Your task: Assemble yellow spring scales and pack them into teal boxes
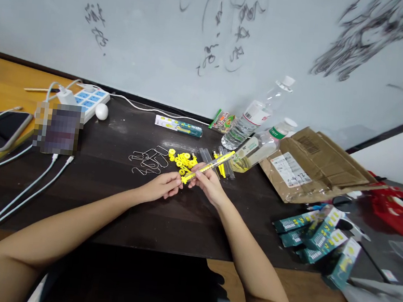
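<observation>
A clear tube with a yellow rod inside (218,160) slants up to the right between my hands. My right hand (208,184) is closed around its middle. At the lower, yellow end of the tube, the fingers of my left hand (163,185) are pinched together. Just beyond the fingers lies a pile of small yellow plastic parts (183,159), some of them ring-shaped. Bent metal wire hooks (149,159) are heaped to the left of that pile. Behind my right hand lie more clear tubes (204,155) and yellow rods, partly covered by the held tube.
Two plastic bottles (244,124) and a snack packet (221,120) stand near the whiteboard. A thin printed box (178,125) lies at the back. Rightward are a cardboard parcel (317,159) and several green boxes (323,235). A power strip (92,102) with cables is leftward.
</observation>
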`<action>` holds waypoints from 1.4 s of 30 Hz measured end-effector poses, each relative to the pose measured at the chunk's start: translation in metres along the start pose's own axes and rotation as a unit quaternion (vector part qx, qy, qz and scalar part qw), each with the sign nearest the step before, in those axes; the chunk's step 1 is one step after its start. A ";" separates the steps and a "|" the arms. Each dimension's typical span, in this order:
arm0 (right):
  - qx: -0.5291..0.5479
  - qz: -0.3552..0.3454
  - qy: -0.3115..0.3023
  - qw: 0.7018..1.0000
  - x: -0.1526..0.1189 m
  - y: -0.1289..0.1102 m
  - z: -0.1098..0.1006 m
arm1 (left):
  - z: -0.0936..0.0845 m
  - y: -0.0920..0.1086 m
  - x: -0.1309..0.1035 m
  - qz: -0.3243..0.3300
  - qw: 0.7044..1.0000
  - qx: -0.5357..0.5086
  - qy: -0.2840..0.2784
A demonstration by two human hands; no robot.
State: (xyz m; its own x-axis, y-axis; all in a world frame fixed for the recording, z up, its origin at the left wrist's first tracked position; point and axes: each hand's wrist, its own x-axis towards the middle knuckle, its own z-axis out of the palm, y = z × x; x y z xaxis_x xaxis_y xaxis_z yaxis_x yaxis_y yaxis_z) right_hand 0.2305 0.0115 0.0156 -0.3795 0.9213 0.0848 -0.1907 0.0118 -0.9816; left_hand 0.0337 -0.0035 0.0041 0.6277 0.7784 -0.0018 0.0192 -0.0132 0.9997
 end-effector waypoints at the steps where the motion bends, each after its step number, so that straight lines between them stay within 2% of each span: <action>1: -0.004 -0.006 0.002 1.000 0.000 0.000 0.001 | 0.000 -0.001 0.000 0.001 1.000 0.001 -0.002; 10: -0.051 -0.036 -0.016 0.998 -0.001 -0.002 0.003 | 0.002 0.003 0.000 -0.006 1.000 -0.022 0.015; 14: -0.037 -0.038 -0.020 0.998 0.000 0.002 0.002 | 0.004 0.005 0.000 -0.020 0.998 -0.045 0.028; 20: -0.021 -0.047 -0.011 0.999 0.001 0.013 0.001 | 0.010 -0.002 0.001 -0.020 0.995 -0.071 0.059; 30: -0.001 -0.045 -0.005 0.999 -0.002 0.018 0.007 | 0.013 -0.011 0.001 -0.021 0.993 -0.090 0.076; 33: -0.010 -0.039 0.000 0.999 -0.001 0.019 0.007 | 0.011 -0.010 0.002 -0.029 0.994 -0.090 0.062; 36: -0.019 -0.033 0.004 0.999 0.000 0.021 0.007 | 0.008 -0.009 0.002 -0.033 0.995 -0.095 0.023; 42: -0.043 -0.024 0.015 0.999 0.002 0.018 0.005 | 0.003 -0.011 0.002 -0.079 0.979 -0.186 -0.032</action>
State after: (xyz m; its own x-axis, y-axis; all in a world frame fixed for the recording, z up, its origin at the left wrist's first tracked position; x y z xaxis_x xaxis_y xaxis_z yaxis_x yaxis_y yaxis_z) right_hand 0.2218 0.0113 -0.0010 -0.3442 0.9302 0.1277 -0.1294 0.0877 -0.9877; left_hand 0.0371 -0.0037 -0.0065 0.6881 0.7106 -0.1467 -0.1571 0.3433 0.9260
